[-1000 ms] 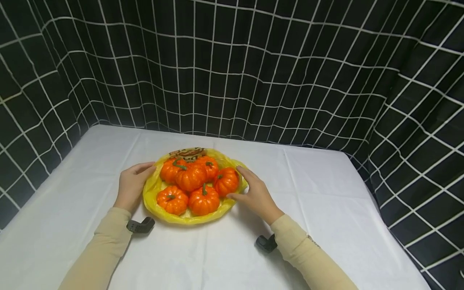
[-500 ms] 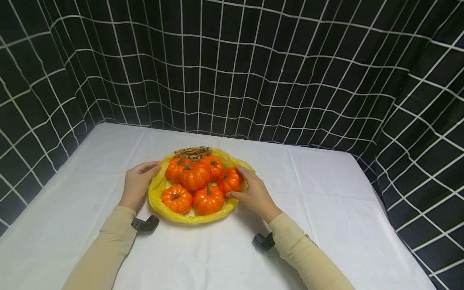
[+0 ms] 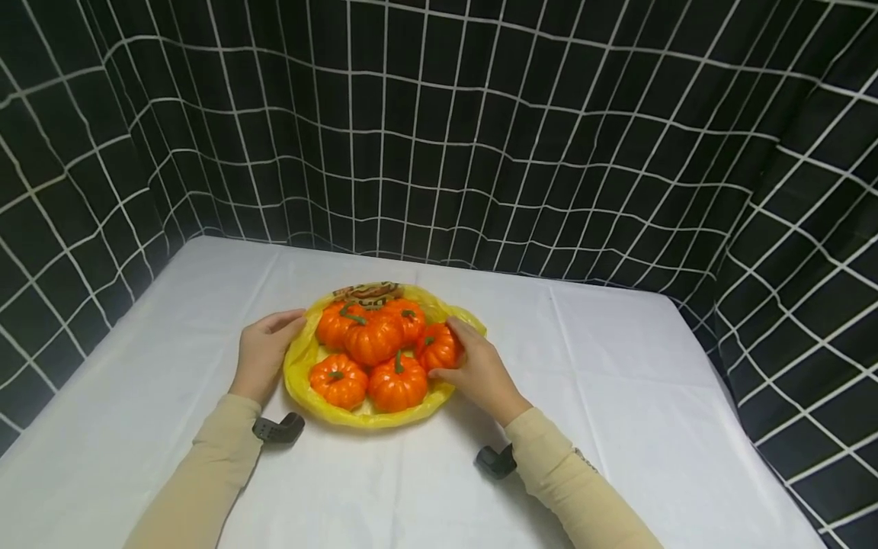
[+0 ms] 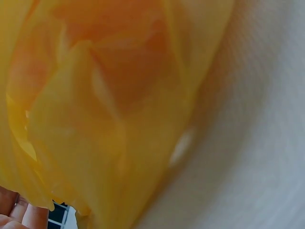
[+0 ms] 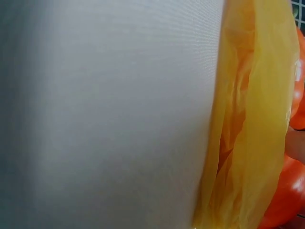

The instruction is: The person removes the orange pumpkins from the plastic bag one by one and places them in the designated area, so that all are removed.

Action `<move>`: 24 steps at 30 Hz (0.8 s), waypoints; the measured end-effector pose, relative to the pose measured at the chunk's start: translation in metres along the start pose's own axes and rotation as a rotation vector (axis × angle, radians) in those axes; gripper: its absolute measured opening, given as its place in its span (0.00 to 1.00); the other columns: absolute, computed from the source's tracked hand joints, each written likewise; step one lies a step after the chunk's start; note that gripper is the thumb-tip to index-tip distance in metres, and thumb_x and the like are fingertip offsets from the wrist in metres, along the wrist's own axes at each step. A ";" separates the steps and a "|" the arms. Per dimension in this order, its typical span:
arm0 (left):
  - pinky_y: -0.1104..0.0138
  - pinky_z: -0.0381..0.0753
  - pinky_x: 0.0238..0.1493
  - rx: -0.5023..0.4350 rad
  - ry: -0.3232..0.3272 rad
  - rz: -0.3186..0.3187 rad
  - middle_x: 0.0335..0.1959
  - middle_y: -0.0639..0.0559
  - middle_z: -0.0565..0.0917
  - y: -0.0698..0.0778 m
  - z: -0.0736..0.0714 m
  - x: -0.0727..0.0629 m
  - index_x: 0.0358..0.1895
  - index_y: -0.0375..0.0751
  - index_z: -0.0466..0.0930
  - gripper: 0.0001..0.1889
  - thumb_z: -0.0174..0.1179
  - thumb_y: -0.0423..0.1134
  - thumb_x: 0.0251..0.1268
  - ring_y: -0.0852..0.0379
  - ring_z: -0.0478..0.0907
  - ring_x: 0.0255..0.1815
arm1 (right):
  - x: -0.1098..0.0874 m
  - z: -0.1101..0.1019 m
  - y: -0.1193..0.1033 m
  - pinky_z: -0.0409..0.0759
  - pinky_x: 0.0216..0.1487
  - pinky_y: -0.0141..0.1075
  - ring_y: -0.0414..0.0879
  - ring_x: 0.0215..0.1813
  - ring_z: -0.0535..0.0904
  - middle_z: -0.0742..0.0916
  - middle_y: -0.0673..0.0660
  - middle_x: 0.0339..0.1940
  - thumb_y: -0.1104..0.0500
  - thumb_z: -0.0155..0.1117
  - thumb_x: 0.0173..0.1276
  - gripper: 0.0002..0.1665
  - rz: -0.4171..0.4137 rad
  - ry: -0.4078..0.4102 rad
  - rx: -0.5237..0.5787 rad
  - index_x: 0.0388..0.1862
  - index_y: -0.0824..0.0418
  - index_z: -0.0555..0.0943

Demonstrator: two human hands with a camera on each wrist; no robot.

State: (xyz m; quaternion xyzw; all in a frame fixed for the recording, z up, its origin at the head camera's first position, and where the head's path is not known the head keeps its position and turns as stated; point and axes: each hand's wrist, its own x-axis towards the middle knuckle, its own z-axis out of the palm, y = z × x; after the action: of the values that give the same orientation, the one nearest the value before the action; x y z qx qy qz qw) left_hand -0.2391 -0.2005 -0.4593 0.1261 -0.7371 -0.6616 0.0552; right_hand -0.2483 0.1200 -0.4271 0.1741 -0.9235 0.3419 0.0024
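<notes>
A yellow plastic bag lies wide with its rim turned down, holding several small orange pumpkins with green stems. At the bag's left rim is my left hand, thumb and fingers pinching the plastic; in the left wrist view its fingers show at the lower left corner beside the bag. My right hand grips the rightmost pumpkin, fingers over its far side and thumb at its near side. The right wrist view shows the thumb inside the bag's rim, against orange skin.
A white cloth covers the table. Black curtains with a white grid stand behind it and at both sides. A dark wrist camera sits on the left cuff, another camera on the right.
The head view has shifted slightly, so bag and hands appear a little further right. The right hand has closed further over the rightmost pumpkin; the left stays at the rim.
</notes>
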 end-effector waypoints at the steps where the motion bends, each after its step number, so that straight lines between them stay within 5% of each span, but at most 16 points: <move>1: 0.78 0.79 0.59 0.003 0.002 0.002 0.65 0.45 0.79 0.000 0.000 0.000 0.64 0.41 0.77 0.25 0.59 0.51 0.71 0.55 0.74 0.68 | 0.000 0.000 0.000 0.62 0.79 0.52 0.61 0.77 0.64 0.70 0.64 0.76 0.57 0.79 0.55 0.52 -0.001 0.001 -0.003 0.75 0.66 0.64; 24: 0.83 0.79 0.53 -0.014 0.012 0.011 0.64 0.43 0.80 -0.002 0.001 0.000 0.62 0.38 0.78 0.23 0.60 0.48 0.71 0.59 0.76 0.61 | -0.012 -0.004 0.002 0.65 0.78 0.52 0.60 0.75 0.67 0.72 0.64 0.74 0.57 0.80 0.53 0.51 0.045 0.149 0.101 0.74 0.64 0.67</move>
State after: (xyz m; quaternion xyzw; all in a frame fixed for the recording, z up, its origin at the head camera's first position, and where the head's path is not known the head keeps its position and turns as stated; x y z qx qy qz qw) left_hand -0.2389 -0.1993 -0.4612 0.1257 -0.7329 -0.6655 0.0639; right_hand -0.2386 0.1280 -0.4265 0.1274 -0.9059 0.4002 0.0549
